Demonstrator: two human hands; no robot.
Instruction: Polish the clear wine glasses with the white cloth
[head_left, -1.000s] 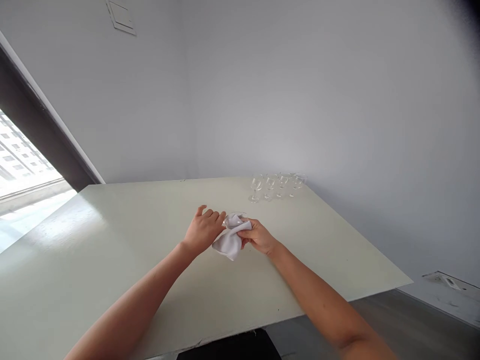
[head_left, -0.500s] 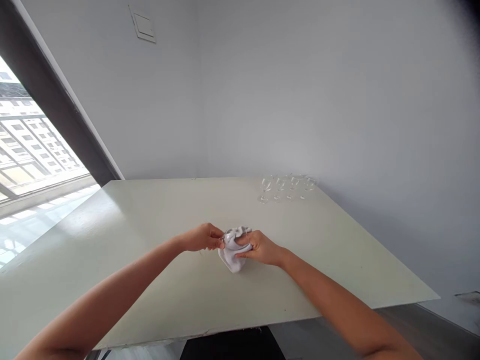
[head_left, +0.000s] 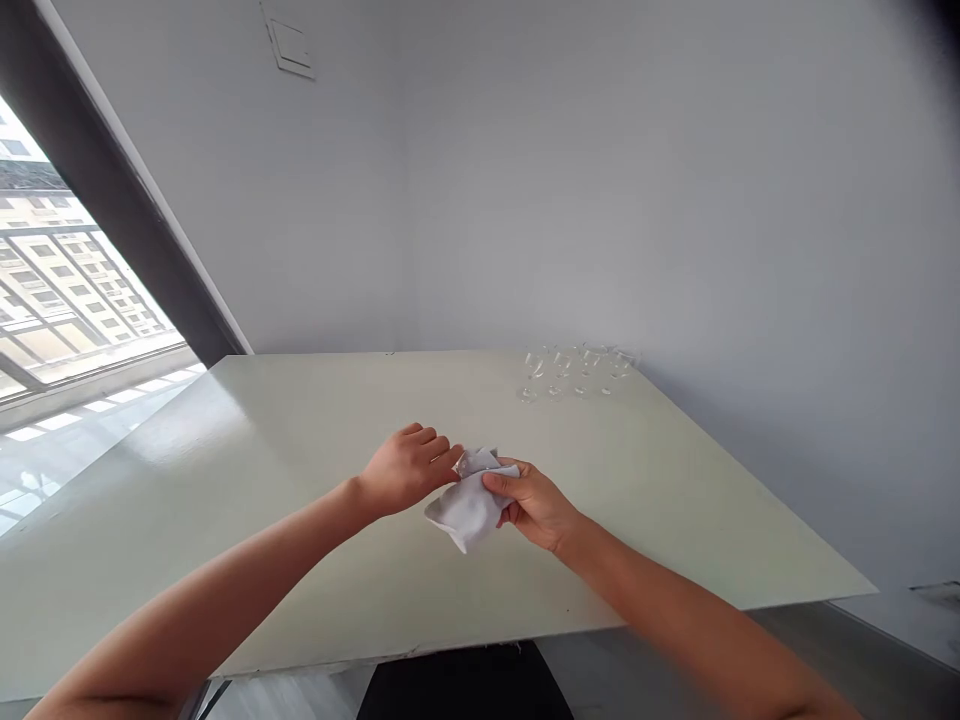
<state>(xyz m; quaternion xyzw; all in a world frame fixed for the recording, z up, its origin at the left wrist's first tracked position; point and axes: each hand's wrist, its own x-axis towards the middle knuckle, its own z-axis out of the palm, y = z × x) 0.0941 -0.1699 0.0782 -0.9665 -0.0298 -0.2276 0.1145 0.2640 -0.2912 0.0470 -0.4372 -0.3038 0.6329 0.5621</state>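
A pale lavender-white cloth [head_left: 471, 512] is bunched over the table in front of me. My right hand [head_left: 534, 500] grips it from the right, with the thumb on top and the fingers behind the folds. At the cloth's upper left, a clear glinting edge shows, which looks like part of a wine glass [head_left: 464, 463]; the rest is hidden by cloth and fingers. My left hand [head_left: 411, 467] is closed around it, back of the hand up and fingers curled, touching the cloth's edge.
Several clear stemmed wine glasses [head_left: 561, 372] stand in rows at the back right of the pale table [head_left: 337, 590], near the wall. A window [head_left: 64, 260] is on the left. A black seat [head_left: 465, 685] shows below the table's front edge.
My left hand has rolled over so its back and knuckles face up. My right thumb now lies over the cloth, which has spread into a flatter, pointed fold toward the lower left.
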